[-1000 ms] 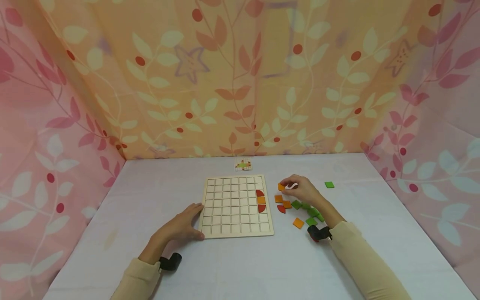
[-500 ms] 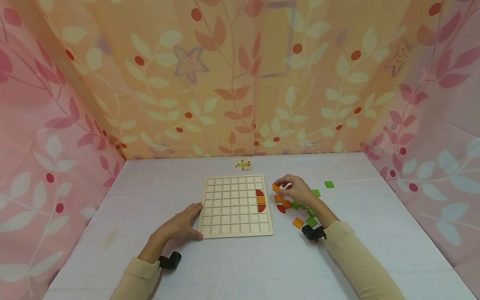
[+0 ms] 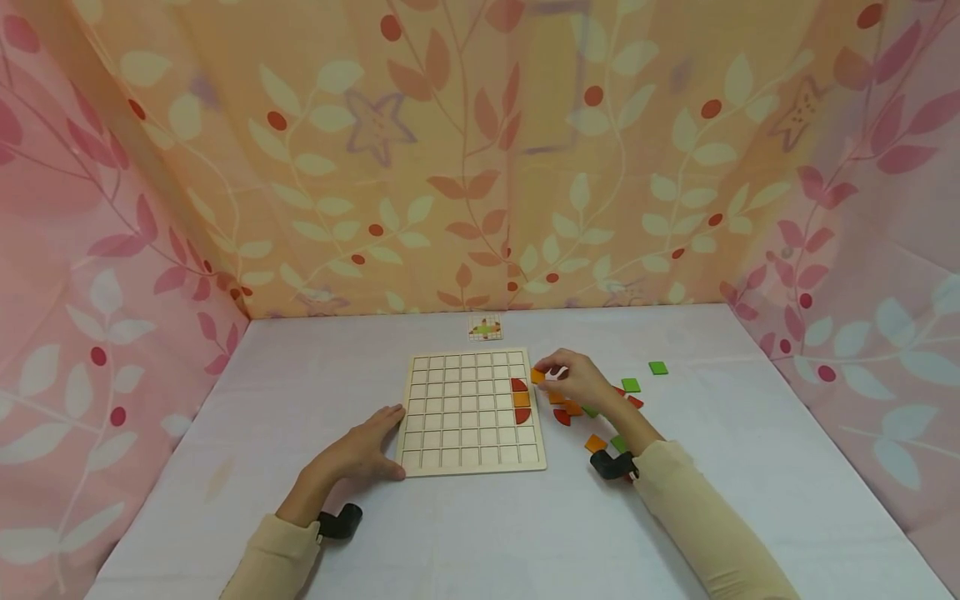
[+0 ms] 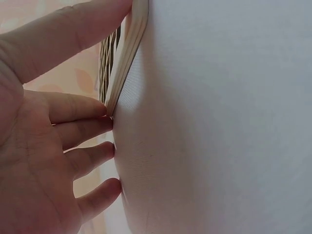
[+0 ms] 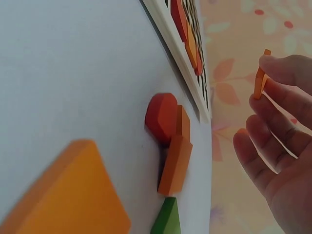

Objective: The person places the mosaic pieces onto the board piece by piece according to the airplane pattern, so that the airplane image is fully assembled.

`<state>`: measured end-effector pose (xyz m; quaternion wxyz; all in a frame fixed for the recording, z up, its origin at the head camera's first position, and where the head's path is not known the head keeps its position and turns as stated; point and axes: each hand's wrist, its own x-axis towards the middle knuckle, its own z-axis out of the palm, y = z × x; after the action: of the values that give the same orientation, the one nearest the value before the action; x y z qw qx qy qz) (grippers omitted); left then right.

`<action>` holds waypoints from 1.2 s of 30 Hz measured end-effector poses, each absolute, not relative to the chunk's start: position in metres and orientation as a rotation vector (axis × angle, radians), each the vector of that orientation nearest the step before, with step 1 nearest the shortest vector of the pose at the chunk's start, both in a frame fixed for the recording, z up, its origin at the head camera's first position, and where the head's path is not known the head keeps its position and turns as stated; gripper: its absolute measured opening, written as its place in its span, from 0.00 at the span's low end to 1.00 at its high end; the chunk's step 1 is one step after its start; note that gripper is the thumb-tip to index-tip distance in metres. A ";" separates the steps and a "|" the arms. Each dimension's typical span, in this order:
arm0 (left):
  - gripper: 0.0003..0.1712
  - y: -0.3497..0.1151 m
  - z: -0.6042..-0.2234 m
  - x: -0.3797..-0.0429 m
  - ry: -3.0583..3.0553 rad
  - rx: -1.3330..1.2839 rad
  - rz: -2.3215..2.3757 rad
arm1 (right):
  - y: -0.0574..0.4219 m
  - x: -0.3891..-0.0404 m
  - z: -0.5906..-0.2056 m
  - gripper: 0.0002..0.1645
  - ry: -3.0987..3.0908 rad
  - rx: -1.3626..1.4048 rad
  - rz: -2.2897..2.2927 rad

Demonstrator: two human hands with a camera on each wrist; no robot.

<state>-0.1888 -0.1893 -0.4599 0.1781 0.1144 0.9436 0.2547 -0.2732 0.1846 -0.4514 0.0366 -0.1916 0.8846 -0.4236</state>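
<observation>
In the head view a wooden grid board (image 3: 465, 417) lies on the table, with an orange square (image 3: 521, 400) between two red quarter-round pieces (image 3: 519, 385) in its rightmost column. My left hand (image 3: 367, 446) rests at the board's left edge; in the left wrist view its fingers (image 4: 83, 107) are fairly straight and touch the edge near a corner. Thumb and fingertips of my right hand (image 3: 581, 383) pinch an orange square tile (image 3: 538, 376), held at the board's right border. The right wrist view shows that orange tile (image 5: 261, 75) edge-on, raised off the table.
Beneath and beside the right forearm lie loose orange tiles (image 3: 596, 443), red pieces (image 3: 562, 417) and green tiles (image 3: 631, 385). One green square (image 3: 657, 367) sits apart at the right. A small pattern card (image 3: 485, 327) lies behind the board. Patterned curtains surround the table.
My right hand has moved left with the orange tile, from beside the loose pieces to the board's right border. Red and green pieces behind the wrist have come into sight. The left hand stays put.
</observation>
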 end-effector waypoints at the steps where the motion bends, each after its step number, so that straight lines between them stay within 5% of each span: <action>1: 0.59 -0.189 -0.460 -0.189 2.669 0.323 0.720 | 0.183 -0.273 -0.452 0.15 2.715 -0.589 -1.300; 36: 0.59 -0.188 -0.459 -0.189 2.670 0.309 0.725 | 0.138 -0.276 -0.458 0.16 2.699 -0.720 -1.004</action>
<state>-0.1886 -0.1881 -0.4594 0.1778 0.1091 0.9439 0.2562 -0.2764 0.1382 -0.4583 0.0867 -0.2417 0.9059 -0.3368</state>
